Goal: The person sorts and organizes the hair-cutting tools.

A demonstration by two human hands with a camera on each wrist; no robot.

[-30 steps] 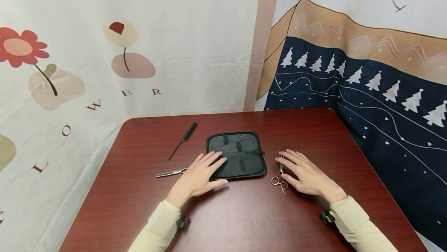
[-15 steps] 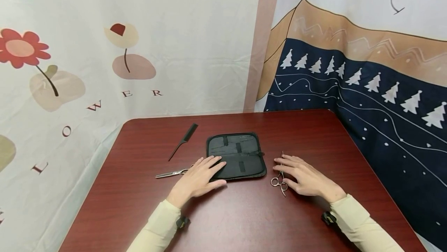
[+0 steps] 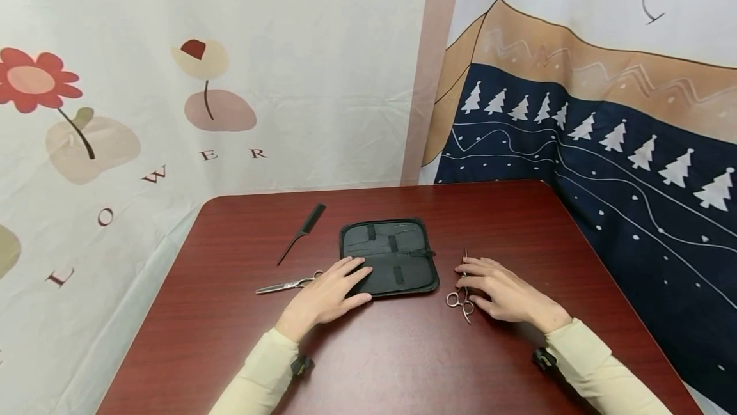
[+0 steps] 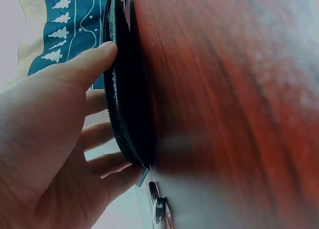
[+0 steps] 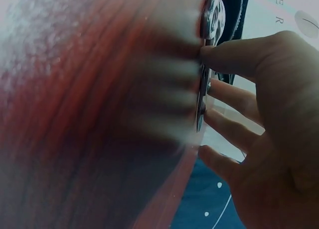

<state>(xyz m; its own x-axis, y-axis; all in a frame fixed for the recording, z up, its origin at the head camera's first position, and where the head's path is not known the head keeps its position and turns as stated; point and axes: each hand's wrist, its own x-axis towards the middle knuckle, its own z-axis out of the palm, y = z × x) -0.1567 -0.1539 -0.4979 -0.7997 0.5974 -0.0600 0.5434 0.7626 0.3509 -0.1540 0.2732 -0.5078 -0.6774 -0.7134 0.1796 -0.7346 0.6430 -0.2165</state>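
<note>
A black zip case [image 3: 403, 249] lies unfolded on the table, elastic loops showing inside. My left hand [image 3: 324, 293] rests over its front left corner, fingers spread and fairly straight; in the left wrist view the thumb touches the zipped edge [image 4: 113, 97]. Right of the case lies a pair of silver hairdressing scissors [image 3: 460, 301], blades pointing away from me. My right hand [image 3: 509, 292] is over their blades with loosely bent fingers. In the right wrist view, thumb and fingertips touch the scissors [image 5: 203, 84], without curling round them.
A second pair of scissors [image 3: 282, 286] lies left of the case, its handle end partly hidden behind my left hand. Beyond it is a black tail comb [image 3: 311, 220]. The reddish-brown table [image 3: 397, 357] backs onto printed curtains [image 3: 334, 70].
My right hand has drawn slightly toward me over the scissors, and its fingers have bent a little more. The left hand stays on the case. Case, comb and both scissors have not moved.
</note>
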